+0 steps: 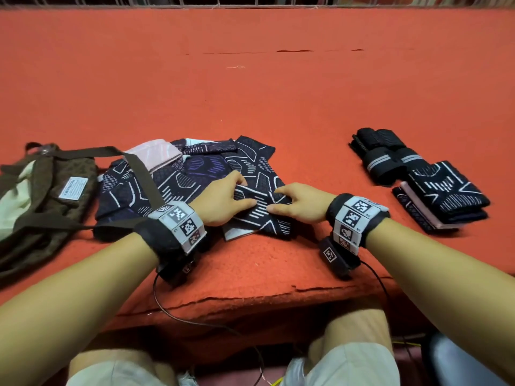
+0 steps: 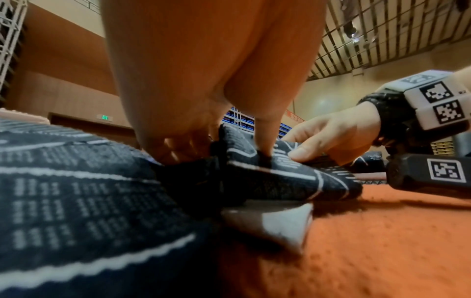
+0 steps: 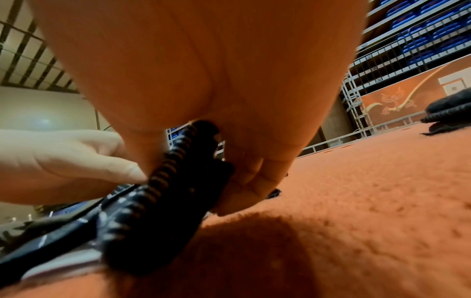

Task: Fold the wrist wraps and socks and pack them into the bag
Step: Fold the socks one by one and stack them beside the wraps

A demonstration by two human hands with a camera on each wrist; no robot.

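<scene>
Left hand (image 1: 223,197) and right hand (image 1: 299,203) both pinch one patterned sock (image 1: 259,215) (fingertips hidden in folds).

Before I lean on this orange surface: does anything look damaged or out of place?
Yes. The orange covering is torn along its front edge below the hands, with a ragged crack. The bag strap lies across the unfolded socks.

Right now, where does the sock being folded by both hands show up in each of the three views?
Head: the sock lies low at centre, pinched between the left hand and the right hand.
Left wrist: the sock is at centre, under the thumb.
Right wrist: the sock runs from centre to lower left, gripped.
Shared landmark: the orange mat beneath it.
</scene>
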